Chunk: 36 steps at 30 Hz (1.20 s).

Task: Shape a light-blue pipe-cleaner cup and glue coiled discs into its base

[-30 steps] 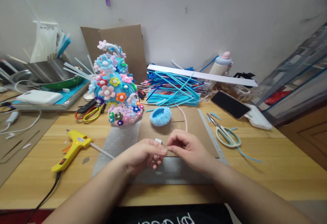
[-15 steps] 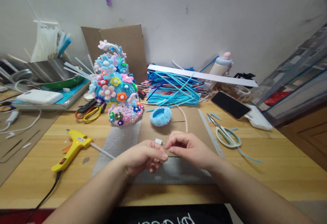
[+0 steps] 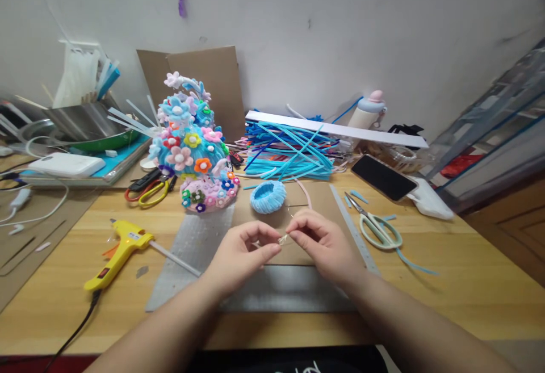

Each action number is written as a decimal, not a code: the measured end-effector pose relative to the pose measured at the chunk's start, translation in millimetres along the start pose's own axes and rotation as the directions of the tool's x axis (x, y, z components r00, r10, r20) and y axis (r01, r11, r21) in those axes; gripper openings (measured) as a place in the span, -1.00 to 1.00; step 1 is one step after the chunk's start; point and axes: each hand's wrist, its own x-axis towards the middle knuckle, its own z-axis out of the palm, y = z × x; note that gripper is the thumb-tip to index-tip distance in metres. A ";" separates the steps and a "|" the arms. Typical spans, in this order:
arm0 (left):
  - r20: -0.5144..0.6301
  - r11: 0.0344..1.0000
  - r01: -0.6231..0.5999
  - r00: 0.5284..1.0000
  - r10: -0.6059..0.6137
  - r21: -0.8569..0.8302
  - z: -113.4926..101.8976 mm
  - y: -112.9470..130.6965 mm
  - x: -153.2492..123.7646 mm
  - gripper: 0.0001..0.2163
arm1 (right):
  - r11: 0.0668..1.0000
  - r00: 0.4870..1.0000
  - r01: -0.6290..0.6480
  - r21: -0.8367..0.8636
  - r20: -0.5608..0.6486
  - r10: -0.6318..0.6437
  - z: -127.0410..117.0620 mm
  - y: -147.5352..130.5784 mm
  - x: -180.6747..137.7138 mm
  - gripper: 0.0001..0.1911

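Observation:
Both hands meet over the cardboard (image 3: 293, 255) in the middle of the work mat. Between the fingertips is a small pale, tangled-looking piece (image 3: 283, 239), too small to make out clearly. My left hand (image 3: 242, 251) pinches its left side with thumb and forefinger. My right hand (image 3: 326, 242) is closed in a pinch on its other side, and a thin wire-like loop rises above those fingers. Just beyond the hands sits a light-blue fuzzy bowl-shaped piece (image 3: 268, 197), its hollow facing up.
At left lies a yellow glue gun (image 3: 121, 251) with its cord. Behind it stands a flower-covered fuzzy model (image 3: 193, 151). Blue pipe cleaners (image 3: 289, 151) are heaped at the back. Scissors (image 3: 378, 228), blue scraps and a phone (image 3: 383, 177) lie at right.
Both hands have risen slightly, away from me, and the pale piece now shows between the fingertips. The small white block seen behind the left hand earlier is no longer visible.

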 end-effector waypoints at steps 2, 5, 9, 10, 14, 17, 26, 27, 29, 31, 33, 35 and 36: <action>-0.068 0.966 -0.167 0.981 0.184 0.198 1.9 -1.4 -1.9 -0.82 | 0.999 0.996 0.045 0.003 -0.074 -0.044 3.2 0.4 -2.5 -0.92; -0.066 0.900 -0.293 0.942 0.330 0.323 1.8 -4.5 -4.4 -0.86 | 0.995 0.987 0.100 0.001 -0.126 -0.099 7.0 0.2 -6.3 -0.92; -0.073 0.883 -0.322 0.927 0.367 0.340 1.2 -6.0 -5.5 -0.87 | 0.989 0.979 0.143 -0.020 -0.141 -0.145 9.0 -1.3 -9.9 -0.92; -0.085 0.887 -0.321 0.926 0.367 0.333 1.5 -5.6 -5.5 -0.86 | 0.987 0.977 0.157 -0.024 -0.143 -0.159 9.2 -1.7 -10.7 -0.91; -0.118 0.901 -0.311 0.926 0.359 0.302 2.8 -2.8 -5.4 -0.85 | 0.982 0.972 0.187 -0.034 -0.141 -0.190 9.7 -2.5 -13.5 -0.90; -0.087 0.886 -0.339 0.920 0.383 0.317 2.7 -1.5 -6.5 -0.92 | 0.979 0.969 0.201 -0.031 -0.140 -0.203 9.8 -2.0 -14.1 -0.89; -0.049 0.786 -0.428 0.865 0.499 0.446 1.3 -1.0 -11.4 -0.94 | 0.979 0.970 0.204 -0.004 -0.133 -0.203 10.5 -2.5 -14.7 -0.89; -0.053 0.786 -0.426 0.865 0.499 0.447 1.4 -1.1 -11.8 -0.94 | 0.980 0.971 0.199 -0.003 -0.133 -0.198 10.6 -2.6 -15.1 -0.90; -0.064 0.790 -0.423 0.864 0.499 0.445 1.6 -1.6 -12.5 -0.94 | 0.981 0.972 0.195 -0.002 -0.136 -0.194 10.8 -2.4 -15.6 -0.91; -0.074 0.791 -0.423 0.862 0.502 0.442 1.7 -2.4 -13.1 -0.94 | 0.981 0.973 0.192 0.003 -0.134 -0.190 11.1 -1.6 -15.7 -0.91; -0.080 0.781 -0.432 0.852 0.517 0.451 1.5 -3.5 -13.4 -0.95 | 0.985 0.978 0.169 0.027 -0.129 -0.164 11.5 -0.7 -15.2 -0.93; -0.076 0.757 -0.452 0.835 0.546 0.472 1.2 -4.5 -13.4 -0.95 | 0.990 0.988 0.117 0.077 -0.114 -0.108 11.8 -0.2 -14.2 -0.91; -0.071 0.743 -0.462 0.825 0.560 0.484 1.1 -4.9 -13.3 -0.94 | 0.990 0.992 0.087 0.107 -0.100 -0.076 11.9 -0.2 -13.5 -0.89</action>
